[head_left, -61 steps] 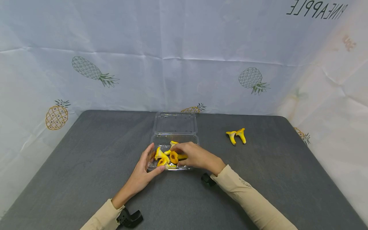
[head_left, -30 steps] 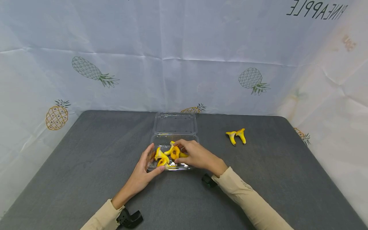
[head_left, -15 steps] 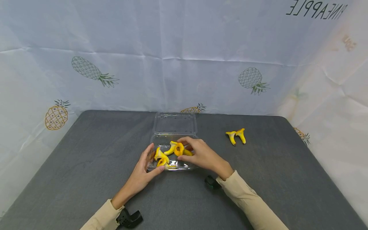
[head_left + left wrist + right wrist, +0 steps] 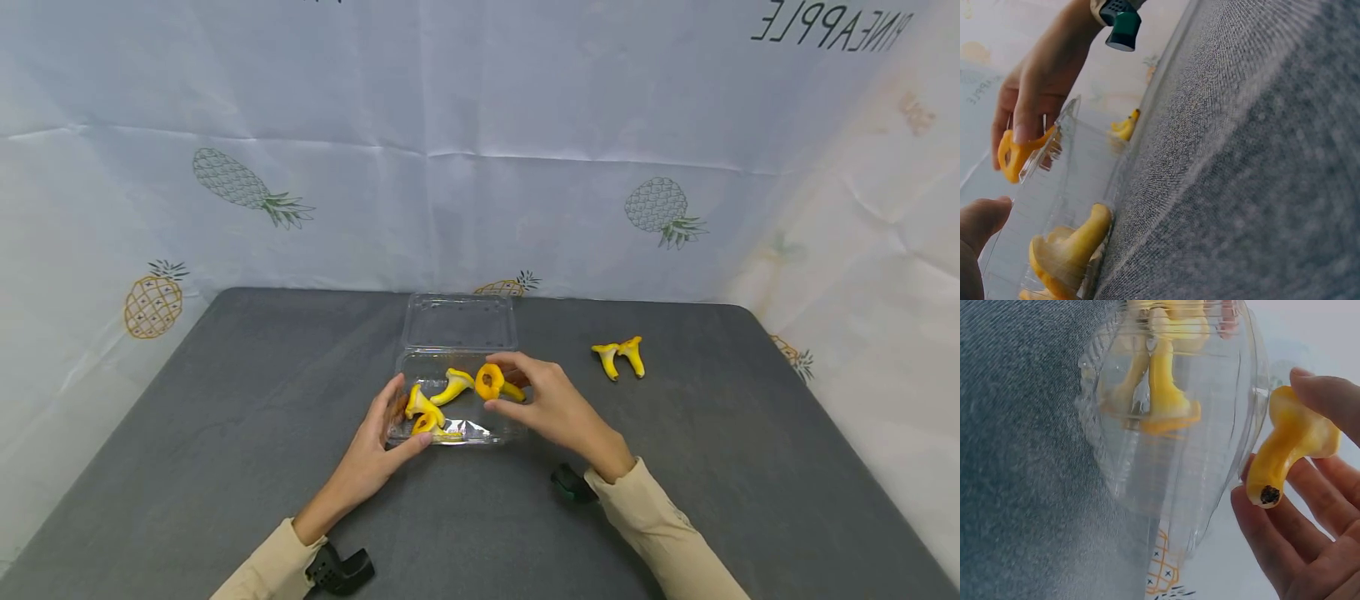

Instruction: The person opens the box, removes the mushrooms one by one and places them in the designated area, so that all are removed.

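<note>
Nearest: two beige sleeves (image 4: 663, 529), cut off by the lower frame edge, and two black wrist units (image 4: 339, 572). Left grip (image 4: 372, 433), a bare hand: fingers loosely extended along the left wall of one clear container (image 4: 467, 414), thumb at its front rim. Right grip (image 4: 553, 402): thumb and fingers pinch one yellow mushroom (image 4: 1277, 453) above the container's right half; fingers partly cover its stem in the head view. Three mushrooms (image 4: 452, 387) lie inside, left and middle; the two by the left thumb overlap, outlines hard to separate. Two more mushrooms (image 4: 632, 358) touch each other, well right of the container; visible count six. The tabletop (image 4: 720, 433) gives wide room either side. One hinged lid (image 4: 459, 322) lies back to the far edge. Beyond: pineapple-print cloth (image 4: 465, 217), top cut off.
</note>
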Demonstrator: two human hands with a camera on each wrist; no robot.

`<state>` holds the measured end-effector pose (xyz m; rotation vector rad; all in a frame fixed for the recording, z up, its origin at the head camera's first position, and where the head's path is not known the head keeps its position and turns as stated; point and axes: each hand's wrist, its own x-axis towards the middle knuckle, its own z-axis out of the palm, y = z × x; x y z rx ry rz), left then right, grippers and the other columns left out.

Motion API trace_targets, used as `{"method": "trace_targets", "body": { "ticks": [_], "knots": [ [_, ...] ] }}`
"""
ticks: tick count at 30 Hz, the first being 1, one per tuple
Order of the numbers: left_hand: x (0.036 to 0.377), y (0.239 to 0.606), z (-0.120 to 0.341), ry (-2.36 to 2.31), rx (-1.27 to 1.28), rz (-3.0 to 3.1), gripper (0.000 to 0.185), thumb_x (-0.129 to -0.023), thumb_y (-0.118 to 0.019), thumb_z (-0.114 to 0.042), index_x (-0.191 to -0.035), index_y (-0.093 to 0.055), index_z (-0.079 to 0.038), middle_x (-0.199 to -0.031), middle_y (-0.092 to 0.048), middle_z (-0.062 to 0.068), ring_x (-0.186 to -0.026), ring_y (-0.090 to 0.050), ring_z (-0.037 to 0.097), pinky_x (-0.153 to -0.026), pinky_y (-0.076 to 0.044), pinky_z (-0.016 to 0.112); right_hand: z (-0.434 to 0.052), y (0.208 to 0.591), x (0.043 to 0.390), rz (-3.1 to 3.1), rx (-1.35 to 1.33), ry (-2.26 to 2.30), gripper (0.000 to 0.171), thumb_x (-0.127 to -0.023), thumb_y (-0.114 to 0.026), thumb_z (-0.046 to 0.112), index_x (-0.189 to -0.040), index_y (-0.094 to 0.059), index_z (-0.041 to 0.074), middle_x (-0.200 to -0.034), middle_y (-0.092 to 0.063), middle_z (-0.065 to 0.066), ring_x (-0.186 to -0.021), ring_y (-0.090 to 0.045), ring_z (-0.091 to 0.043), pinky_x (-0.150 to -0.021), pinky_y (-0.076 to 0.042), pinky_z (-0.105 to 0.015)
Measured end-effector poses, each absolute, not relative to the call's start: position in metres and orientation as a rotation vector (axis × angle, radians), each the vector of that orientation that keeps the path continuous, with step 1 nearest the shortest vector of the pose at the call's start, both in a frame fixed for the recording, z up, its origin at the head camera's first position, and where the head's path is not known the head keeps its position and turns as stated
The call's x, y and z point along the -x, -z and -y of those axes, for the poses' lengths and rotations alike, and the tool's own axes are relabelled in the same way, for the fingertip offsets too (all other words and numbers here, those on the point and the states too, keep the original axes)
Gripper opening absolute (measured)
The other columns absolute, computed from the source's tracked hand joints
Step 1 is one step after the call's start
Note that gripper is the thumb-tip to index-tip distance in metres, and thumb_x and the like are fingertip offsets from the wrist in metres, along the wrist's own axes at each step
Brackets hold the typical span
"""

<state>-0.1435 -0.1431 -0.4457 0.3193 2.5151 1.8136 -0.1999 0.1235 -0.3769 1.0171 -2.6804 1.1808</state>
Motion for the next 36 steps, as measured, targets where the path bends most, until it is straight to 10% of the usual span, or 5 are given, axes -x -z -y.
{"method": "trace_targets", "body": {
  "ticks": [36],
  "knots": [
    [0.144,0.448,0.144,-1.834,-0.347,-2.508,0.090,-0.094,-0.069,-0.022,-0.160,-0.009,-0.008,-0.166,-0.010,0.018,-0.151,-0.020,0.042,-0.118,-0.021,0.065,-0.199,0.363,0.219,2.646,-0.546,-1.222,0.062,-0.085,-0.080,0.021,-0.139,-0.054,0.009,-0.119,-0.070,-0.014,-0.101,-0.070,-0.028,-0.087,-0.059,-0.044]
  ]
}}
